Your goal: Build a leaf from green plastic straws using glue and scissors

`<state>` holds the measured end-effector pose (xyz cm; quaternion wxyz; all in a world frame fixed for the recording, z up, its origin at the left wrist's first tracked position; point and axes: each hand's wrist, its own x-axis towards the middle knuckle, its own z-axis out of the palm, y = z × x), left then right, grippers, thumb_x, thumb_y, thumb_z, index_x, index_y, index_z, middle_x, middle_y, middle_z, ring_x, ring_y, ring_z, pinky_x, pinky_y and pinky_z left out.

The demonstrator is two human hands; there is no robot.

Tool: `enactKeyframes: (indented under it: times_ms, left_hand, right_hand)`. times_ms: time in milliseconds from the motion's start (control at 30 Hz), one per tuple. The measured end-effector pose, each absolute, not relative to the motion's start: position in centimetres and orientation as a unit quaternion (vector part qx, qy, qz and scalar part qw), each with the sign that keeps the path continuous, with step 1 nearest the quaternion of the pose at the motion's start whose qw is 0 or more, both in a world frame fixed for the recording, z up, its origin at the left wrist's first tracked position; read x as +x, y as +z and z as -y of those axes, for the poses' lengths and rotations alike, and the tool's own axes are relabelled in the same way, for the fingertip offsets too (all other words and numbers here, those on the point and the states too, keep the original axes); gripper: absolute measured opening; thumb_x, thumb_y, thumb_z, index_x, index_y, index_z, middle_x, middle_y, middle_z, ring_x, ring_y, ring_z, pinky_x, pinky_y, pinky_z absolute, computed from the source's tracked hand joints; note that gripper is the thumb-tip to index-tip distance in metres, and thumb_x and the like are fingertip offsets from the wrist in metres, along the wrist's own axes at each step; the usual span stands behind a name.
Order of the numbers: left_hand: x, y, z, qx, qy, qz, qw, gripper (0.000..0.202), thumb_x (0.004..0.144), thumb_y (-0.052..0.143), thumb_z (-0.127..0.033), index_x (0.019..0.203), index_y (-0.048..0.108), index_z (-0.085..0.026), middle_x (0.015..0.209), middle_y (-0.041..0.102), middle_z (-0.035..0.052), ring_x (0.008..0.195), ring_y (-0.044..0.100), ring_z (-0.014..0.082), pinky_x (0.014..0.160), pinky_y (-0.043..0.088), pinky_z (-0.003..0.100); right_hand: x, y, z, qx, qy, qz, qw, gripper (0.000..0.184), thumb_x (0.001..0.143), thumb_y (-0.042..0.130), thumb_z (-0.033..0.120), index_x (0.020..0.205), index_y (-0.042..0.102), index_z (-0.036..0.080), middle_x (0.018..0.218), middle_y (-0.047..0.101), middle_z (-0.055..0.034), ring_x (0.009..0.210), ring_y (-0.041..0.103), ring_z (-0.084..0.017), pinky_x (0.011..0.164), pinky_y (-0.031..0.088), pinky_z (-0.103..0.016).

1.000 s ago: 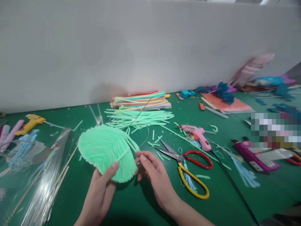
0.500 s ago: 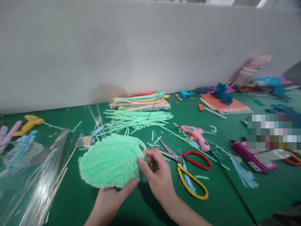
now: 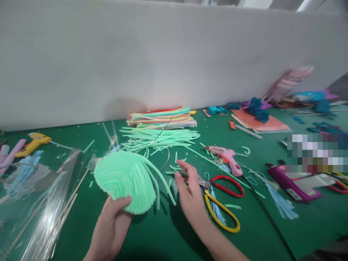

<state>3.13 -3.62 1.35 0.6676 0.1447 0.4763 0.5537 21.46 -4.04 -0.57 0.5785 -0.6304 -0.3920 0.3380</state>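
A mint-green leaf shape made of pipe cleaners [image 3: 123, 181] is held up above the table, its loose strands hanging off to the right. My left hand [image 3: 112, 219] grips its lower edge, thumb on the near face and the other fingers behind. My right hand [image 3: 191, 195] is apart from the leaf, fingers parted and nothing seen between them. It hovers beside the scissors [image 3: 205, 183], which have one red and one yellow handle, and hides part of their blades. Beyond the leaf lies a loose pile of mint-green pipe cleaners [image 3: 163, 139], with a thin wire across it.
Behind the pile sits a multicoloured bundle of pipe cleaners [image 3: 163, 117], close to the grey wall [image 3: 163, 54]. A pink glue gun [image 3: 228, 157] lies on the right, its black cord running forward. At left are a yellow glue gun [image 3: 32, 143] and clear plastic sleeves [image 3: 50, 210].
My right hand has let go of the leaf and moved right, its fingers parting. The leaf has turned in my left hand, and its loose strands now swing out to the right.
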Motion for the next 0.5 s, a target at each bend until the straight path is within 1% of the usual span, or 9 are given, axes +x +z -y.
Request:
enactKeyframes:
  times_ms: [33, 67, 133, 200, 300, 367, 433, 500]
  left_hand:
    - [3.1, 1.4, 3.6, 0.141, 0.553, -0.474, 0.671, 0.055, 0.064, 0.079, -0.018, 0.117, 0.069, -0.032, 0.106, 0.077, 0.0034, 0.110, 0.067, 0.0319, 0.088, 0.057, 0.039]
    - [3.2, 1.5, 3.6, 0.137, 0.548, -0.475, 0.674, 0.054, 0.064, 0.077, -0.018, 0.116, 0.070, -0.032, 0.105, 0.078, 0.0035, 0.110, 0.067, 0.0321, 0.088, 0.057, 0.039]
    - [3.3, 1.8, 3.7, 0.133, 0.537, -0.482, 0.679, 0.054, 0.063, 0.076, -0.019, 0.116, 0.070, -0.031, 0.104, 0.078, 0.0040, 0.109, 0.068, 0.0333, 0.088, 0.057, 0.041]
    - [3.5, 2.0, 3.8, 0.144, 0.528, -0.494, 0.676, 0.054, 0.062, 0.077, -0.023, 0.116, 0.070, -0.029, 0.103, 0.078, 0.0053, 0.108, 0.068, 0.0352, 0.088, 0.057, 0.044]
    - [3.7, 2.2, 3.8, 0.176, 0.510, -0.521, 0.661, 0.051, 0.065, 0.076, -0.033, 0.115, 0.071, -0.027, 0.100, 0.078, 0.0072, 0.106, 0.069, 0.0375, 0.087, 0.058, 0.046]
    - [3.8, 2.1, 3.8, 0.188, 0.501, -0.538, 0.651, 0.049, 0.069, 0.073, -0.038, 0.116, 0.070, -0.026, 0.099, 0.078, 0.0073, 0.107, 0.068, 0.0372, 0.086, 0.058, 0.046]
    - [3.7, 1.9, 3.7, 0.187, 0.498, -0.546, 0.647, 0.049, 0.071, 0.071, -0.037, 0.119, 0.068, -0.026, 0.100, 0.078, 0.0066, 0.107, 0.069, 0.0358, 0.085, 0.059, 0.044]
    - [3.5, 1.7, 3.6, 0.167, 0.499, -0.555, 0.644, 0.054, 0.070, 0.071, -0.031, 0.123, 0.065, -0.027, 0.101, 0.077, 0.0055, 0.106, 0.069, 0.0347, 0.084, 0.060, 0.043]
  right_hand:
    - [21.4, -0.5, 4.1, -0.619, 0.346, 0.402, 0.580, 0.039, 0.091, 0.057, 0.051, 0.120, 0.060, 0.025, 0.126, 0.058, -0.0090, 0.114, 0.052, -0.025, 0.096, 0.042, -0.039]
    - [21.3, -0.3, 4.2, -0.602, 0.366, 0.404, 0.583, 0.042, 0.093, 0.053, 0.052, 0.124, 0.059, 0.024, 0.126, 0.060, -0.0097, 0.114, 0.054, -0.024, 0.096, 0.043, -0.039]
    - [21.1, 0.1, 4.3, -0.561, 0.428, 0.405, 0.582, 0.045, 0.096, 0.048, 0.054, 0.126, 0.058, 0.023, 0.117, 0.065, -0.0097, 0.108, 0.060, -0.023, 0.091, 0.047, -0.036]
    - [21.1, 0.5, 4.4, -0.529, 0.476, 0.428, 0.557, 0.043, 0.097, 0.047, 0.054, 0.122, 0.062, 0.021, 0.109, 0.070, -0.0085, 0.103, 0.064, -0.023, 0.088, 0.049, -0.034]
    - [21.1, 0.8, 4.7, -0.505, 0.466, 0.517, 0.510, 0.033, 0.097, 0.052, 0.045, 0.113, 0.070, 0.023, 0.106, 0.072, -0.0064, 0.100, 0.066, -0.022, 0.088, 0.049, -0.032]
    - [21.0, 0.8, 4.9, -0.499, 0.443, 0.563, 0.488, 0.028, 0.097, 0.054, 0.039, 0.111, 0.072, 0.024, 0.104, 0.074, -0.0052, 0.097, 0.067, -0.021, 0.086, 0.050, -0.030]
    - [20.8, 0.8, 5.1, -0.493, 0.442, 0.576, 0.480, 0.027, 0.097, 0.053, 0.037, 0.111, 0.073, 0.025, 0.102, 0.075, -0.0043, 0.094, 0.068, -0.021, 0.083, 0.051, -0.029]
    - [20.6, 0.7, 5.3, -0.480, 0.458, 0.565, 0.489, 0.028, 0.098, 0.052, 0.038, 0.112, 0.073, 0.025, 0.101, 0.075, -0.0044, 0.095, 0.068, -0.021, 0.084, 0.051, -0.030]
